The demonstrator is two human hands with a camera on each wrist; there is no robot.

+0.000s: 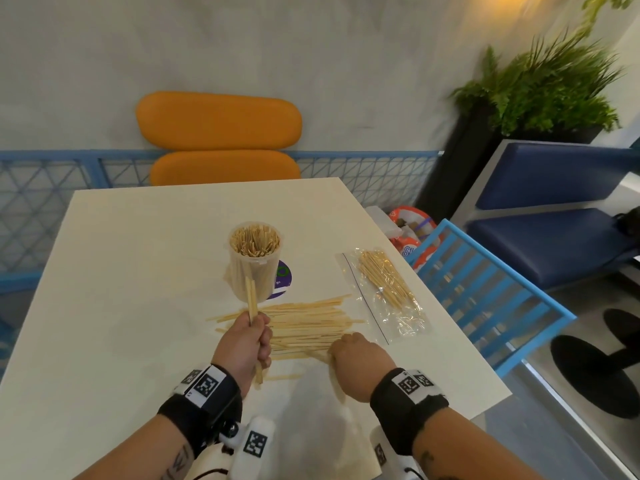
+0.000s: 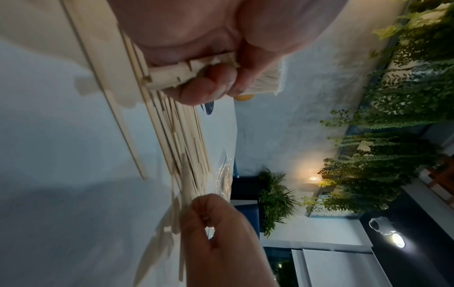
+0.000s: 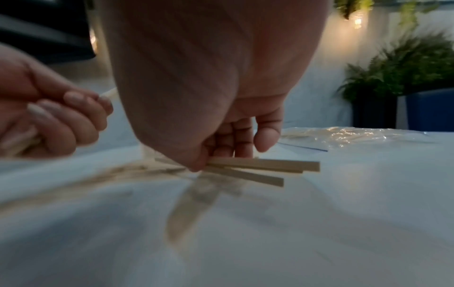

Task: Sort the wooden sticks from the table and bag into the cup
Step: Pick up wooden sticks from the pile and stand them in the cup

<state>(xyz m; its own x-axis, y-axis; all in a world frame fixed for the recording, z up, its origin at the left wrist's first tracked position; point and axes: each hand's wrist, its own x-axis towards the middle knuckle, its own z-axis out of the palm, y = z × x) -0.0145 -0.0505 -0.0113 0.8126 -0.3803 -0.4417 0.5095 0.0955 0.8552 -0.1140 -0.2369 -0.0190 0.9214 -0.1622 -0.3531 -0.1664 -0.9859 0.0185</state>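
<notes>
A clear plastic cup [image 1: 254, 263] packed with upright wooden sticks stands mid-table. In front of it lies a loose pile of flat wooden sticks [image 1: 304, 322]. My left hand [image 1: 247, 341] grips a small bundle of sticks [image 1: 252, 299] held upright, seen end-on in the left wrist view [image 2: 172, 77]. My right hand [image 1: 353, 358] is down on the pile's near right edge, pinching a few flat sticks [image 3: 265, 168] just off the tabletop. A clear zip bag [image 1: 384, 292] holding more sticks lies to the right.
The white table [image 1: 138, 271] has a purple round sticker [image 1: 284, 277] beside the cup. A blue slatted chair [image 1: 485, 296] stands at the table's right edge, an orange chair [image 1: 221, 140] at the far side, and a planter [image 1: 540, 95] at the back right.
</notes>
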